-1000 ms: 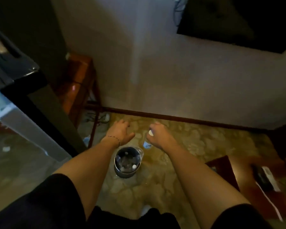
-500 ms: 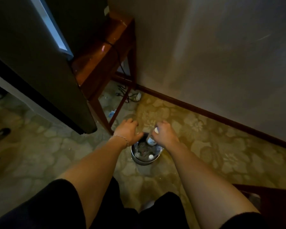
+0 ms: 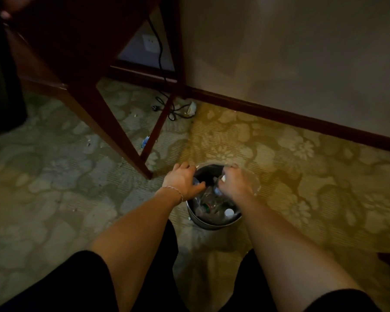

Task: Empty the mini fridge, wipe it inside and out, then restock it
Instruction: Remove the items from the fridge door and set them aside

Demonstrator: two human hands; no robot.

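Both hands are over the small bin (image 3: 214, 218) on the carpet. The right hand (image 3: 234, 182) grips a plastic bottle (image 3: 218, 184); the left hand (image 3: 182, 179) holds another. The full bin may tip or overflow when pushed.

No legible text or labels anywhere

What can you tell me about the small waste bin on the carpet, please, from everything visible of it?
The waste bin is a small round container with a shiny, metal-looking wall, standing upright on the patterned carpet beside a wooden table leg. A clear plastic liner folds over its rim. Inside lie crumpled clear plastic bottles with white caps. The left hand rests at its left rim; the right hand, fingers curled round a white-capped bottle, reaches in from above.
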